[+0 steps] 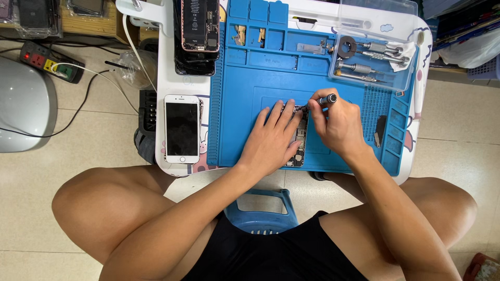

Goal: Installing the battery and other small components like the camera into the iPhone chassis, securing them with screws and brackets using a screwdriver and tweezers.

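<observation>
A person sits at a small white table (165, 62) with a blue repair mat (245, 104) spread across it, and everything is easiest placed from that mat. Near the mat's middle lies an opened phone (300, 139), its insides exposed, long axis running toward the person. The left hand (271, 140) rests flat over the phone's left side, fingers spread and extended, pressing it down onto the mat rather than gripping anything. The right hand (336, 122) sits just right of the phone, fingers curled closed around a small screwdriver (319, 101), whose dark knurled cap sticks up past the knuckles while the tip angles down toward the phone's upper edge. Whether the tip actually sits in a screw I cannot tell, since the fingers crowd that spot.

Off the mat's left edge, on the bare tabletop, lies a white phone (182, 128) face up with a dark screen. Beyond the mat's upper left corner another opened handset (199, 26) shows its battery. On the mat's upper right corner stands a clear plastic tray (411, 65) holding several metal screwdriver handles and a dark ring. A small dark pick (380, 127) lies on the mat's ridged right strip. Left of the table, on the tiled floor, a power strip (49, 61) lies with a white cable plugged in.
</observation>
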